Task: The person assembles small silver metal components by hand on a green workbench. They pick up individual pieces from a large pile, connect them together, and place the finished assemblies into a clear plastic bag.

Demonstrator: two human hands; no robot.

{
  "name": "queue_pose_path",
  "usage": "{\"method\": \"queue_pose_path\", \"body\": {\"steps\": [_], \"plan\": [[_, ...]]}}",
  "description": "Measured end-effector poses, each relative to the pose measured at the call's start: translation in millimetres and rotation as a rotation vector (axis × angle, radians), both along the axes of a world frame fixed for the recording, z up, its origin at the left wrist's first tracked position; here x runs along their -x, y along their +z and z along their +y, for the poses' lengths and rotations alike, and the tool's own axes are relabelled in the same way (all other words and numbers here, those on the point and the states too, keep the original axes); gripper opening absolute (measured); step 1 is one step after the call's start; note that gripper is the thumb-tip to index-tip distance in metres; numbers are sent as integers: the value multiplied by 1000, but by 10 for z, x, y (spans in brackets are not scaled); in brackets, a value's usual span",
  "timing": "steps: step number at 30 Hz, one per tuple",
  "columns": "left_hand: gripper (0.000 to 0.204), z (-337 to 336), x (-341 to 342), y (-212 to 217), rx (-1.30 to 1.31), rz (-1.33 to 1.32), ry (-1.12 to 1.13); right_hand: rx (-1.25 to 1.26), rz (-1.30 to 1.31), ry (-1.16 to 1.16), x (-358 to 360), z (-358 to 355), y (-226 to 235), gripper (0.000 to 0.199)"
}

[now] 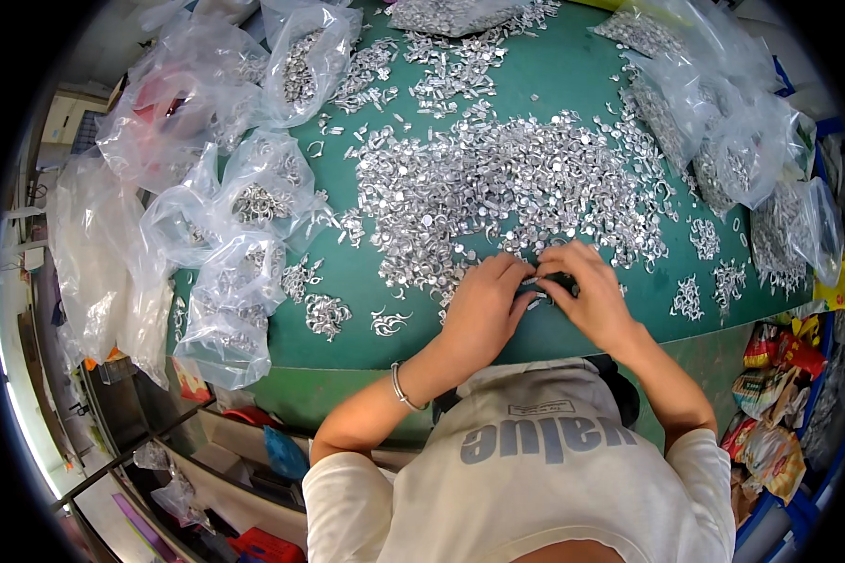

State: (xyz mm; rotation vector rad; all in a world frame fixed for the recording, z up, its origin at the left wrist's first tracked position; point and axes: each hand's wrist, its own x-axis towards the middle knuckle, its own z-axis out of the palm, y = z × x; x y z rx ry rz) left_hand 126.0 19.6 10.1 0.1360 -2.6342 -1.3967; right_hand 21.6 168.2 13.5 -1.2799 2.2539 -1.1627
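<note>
A large heap of small silvery metal parts (498, 178), some round and some curved, is spread over the green tabletop (347, 347). At the heap's near edge my left hand (483, 305) and my right hand (589, 293) meet, fingertips almost touching. Between them shows a small metal part (532, 281), pinched by the thumb and fingers of both hands; its exact shape is too small to tell. A few more parts lie under my fingers, partly hidden. My left wrist wears a metal bangle (399, 387).
Clear plastic bags (230, 319) of metal parts crowd the left side; more bags (723, 141) stand at the right. Small sorted piles (327, 317) lie left of my hands, others (687, 298) to the right. Below the table are open drawers (225, 450) and colourful packets (770, 403).
</note>
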Motion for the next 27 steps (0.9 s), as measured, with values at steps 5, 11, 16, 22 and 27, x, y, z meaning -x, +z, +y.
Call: {"method": "queue_pose_path", "body": {"steps": [5, 11, 16, 22, 27], "plan": [[16, 90, -93, -36, 105, -10, -44, 36, -237, -43, 27, 76, 144, 31], [20, 78, -30, 258, -464, -15, 144, 540, -1656, -24, -15, 239, 280, 30], [26, 186, 6, 293, -835, 119, 118, 606, -2110, 8, -220, 237, 286, 35], [24, 231, 4, 338, -841, 172, 105, 689, -2236, 47, -256, 255, 373, 35], [24, 228, -15, 426, -823, 179, 52, 740, -2281, 112, -299, 259, 428, 35]]}}
